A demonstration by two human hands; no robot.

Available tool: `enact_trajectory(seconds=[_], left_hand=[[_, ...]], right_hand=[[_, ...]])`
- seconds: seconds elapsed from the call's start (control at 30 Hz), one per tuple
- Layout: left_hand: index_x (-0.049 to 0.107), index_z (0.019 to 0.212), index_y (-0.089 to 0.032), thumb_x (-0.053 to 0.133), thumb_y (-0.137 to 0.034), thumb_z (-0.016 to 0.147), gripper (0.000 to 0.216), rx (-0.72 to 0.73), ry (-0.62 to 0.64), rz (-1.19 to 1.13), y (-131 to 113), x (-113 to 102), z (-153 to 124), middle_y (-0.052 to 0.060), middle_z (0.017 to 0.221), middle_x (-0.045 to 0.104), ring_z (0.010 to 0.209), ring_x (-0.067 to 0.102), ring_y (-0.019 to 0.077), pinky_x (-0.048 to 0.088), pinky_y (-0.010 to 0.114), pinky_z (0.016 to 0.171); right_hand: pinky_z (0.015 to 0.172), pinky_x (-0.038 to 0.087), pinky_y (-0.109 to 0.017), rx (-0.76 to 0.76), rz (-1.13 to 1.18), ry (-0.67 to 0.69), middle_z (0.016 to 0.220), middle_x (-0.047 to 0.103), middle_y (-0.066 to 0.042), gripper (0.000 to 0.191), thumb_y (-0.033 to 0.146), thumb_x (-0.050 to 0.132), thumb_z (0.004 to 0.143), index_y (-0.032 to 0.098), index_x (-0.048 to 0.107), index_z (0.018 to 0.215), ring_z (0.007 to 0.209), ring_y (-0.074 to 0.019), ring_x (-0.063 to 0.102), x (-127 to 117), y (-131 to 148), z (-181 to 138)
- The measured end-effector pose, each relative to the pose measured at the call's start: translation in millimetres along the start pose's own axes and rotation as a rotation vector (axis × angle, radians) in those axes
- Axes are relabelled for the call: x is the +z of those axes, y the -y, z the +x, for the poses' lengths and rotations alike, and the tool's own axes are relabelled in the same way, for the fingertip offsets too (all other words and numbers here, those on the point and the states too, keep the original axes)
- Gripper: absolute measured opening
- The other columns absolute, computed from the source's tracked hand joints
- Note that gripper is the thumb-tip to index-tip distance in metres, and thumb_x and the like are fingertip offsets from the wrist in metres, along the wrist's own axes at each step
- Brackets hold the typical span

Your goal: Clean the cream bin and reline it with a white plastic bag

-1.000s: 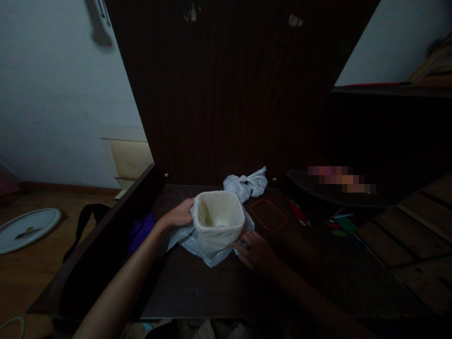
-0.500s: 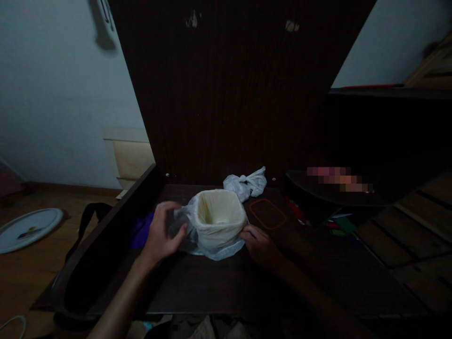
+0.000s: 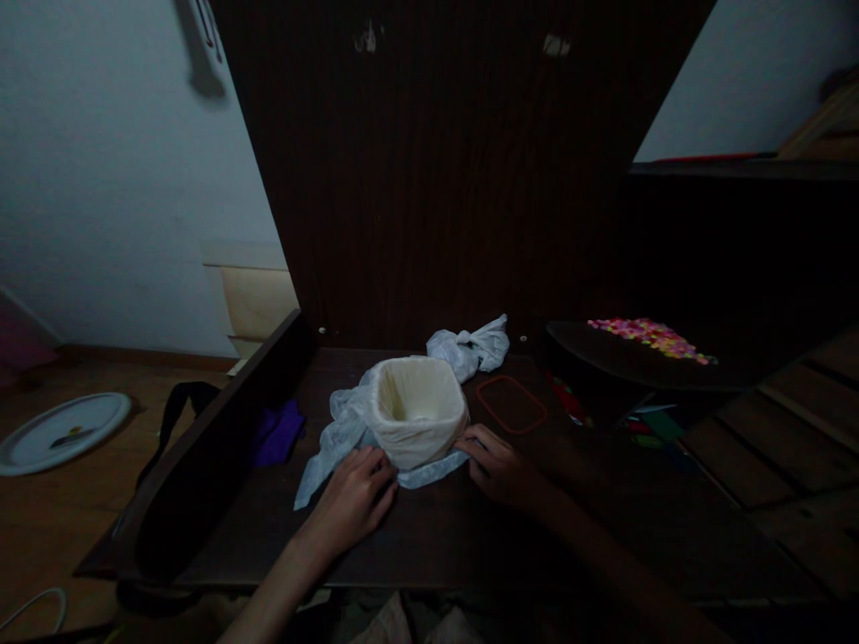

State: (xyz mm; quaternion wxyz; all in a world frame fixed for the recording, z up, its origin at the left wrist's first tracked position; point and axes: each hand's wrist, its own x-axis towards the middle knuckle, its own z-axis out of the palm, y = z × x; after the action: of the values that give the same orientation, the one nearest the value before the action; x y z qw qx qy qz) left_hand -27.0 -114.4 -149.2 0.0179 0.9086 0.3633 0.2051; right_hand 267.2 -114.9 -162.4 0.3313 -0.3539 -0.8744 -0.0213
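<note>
A small cream bin lined with a thin plastic bag stands upright on a dark wooden table. The bag's loose edge spreads over the tabletop to the bin's left and front. My left hand rests at the bin's near left base with its fingers curled down onto the plastic. My right hand lies at the near right base, its fingertips pinching the bag's edge there.
A crumpled white plastic bag lies behind the bin. A red rubber loop sits to its right, a purple cloth to its left. A dark tray with coloured bits stands at the right. A white plate lies on the floor.
My left hand left the bin's far left rim, came round its left side and dropped to the near base. The bag now trails out flat to the left. My right hand barely moved.
</note>
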Motion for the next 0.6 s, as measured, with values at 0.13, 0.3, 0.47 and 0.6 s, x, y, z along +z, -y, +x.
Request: enact_trajectory(seconds=[0.13,0.3,0.47,0.6], left_hand=[[0.064,0.087,-0.019,0.049,-0.015,0.095,0.018,0.007,-0.006,-0.007,1.8,1.9,0.7,0.007,0.089,0.065,0.082,0.063,0.0234,0.054,0.036,0.073],[0.059,0.097,-0.019,0.043,-0.020,0.101,0.016,-0.005,-0.121,-0.148,5.6,-2.0,-3.0,0.007,0.093,0.064,0.083,0.066,0.0201,0.056,0.031,0.075],[0.057,0.106,-0.019,0.046,-0.018,0.101,0.012,-0.050,-0.337,-0.254,10.1,-6.8,-2.0,0.008,0.103,0.067,0.096,0.070,0.0190,0.056,0.029,0.084],[0.059,0.103,-0.020,0.049,-0.019,0.100,0.010,-0.112,-0.454,-0.288,11.0,-8.0,4.4,0.004,0.095,0.070,0.086,0.071,0.0169,0.057,0.027,0.081]], right_hand=[[0.082,0.061,-0.036,-0.039,-0.053,-0.020,0.098,0.063,-0.009,0.054,-0.007,0.041,0.075,0.020,0.062,0.117,0.092,-0.0218,0.064,-0.6,-5.9,3.9],[0.070,0.058,-0.032,-0.067,0.010,-0.179,0.092,0.064,-0.007,0.040,-0.002,0.049,0.081,0.022,0.067,0.108,0.083,-0.0198,0.063,-6.0,-11.0,7.2],[0.070,0.056,-0.031,0.159,0.228,-0.237,0.088,0.064,-0.005,0.027,0.005,0.053,0.082,0.024,0.071,0.088,0.078,-0.0179,0.064,-10.5,-7.5,14.3],[0.064,0.055,-0.032,0.451,0.576,-0.345,0.087,0.065,-0.006,0.014,0.017,0.059,0.079,0.023,0.072,0.076,0.080,-0.0207,0.063,-8.2,-7.6,25.8]])
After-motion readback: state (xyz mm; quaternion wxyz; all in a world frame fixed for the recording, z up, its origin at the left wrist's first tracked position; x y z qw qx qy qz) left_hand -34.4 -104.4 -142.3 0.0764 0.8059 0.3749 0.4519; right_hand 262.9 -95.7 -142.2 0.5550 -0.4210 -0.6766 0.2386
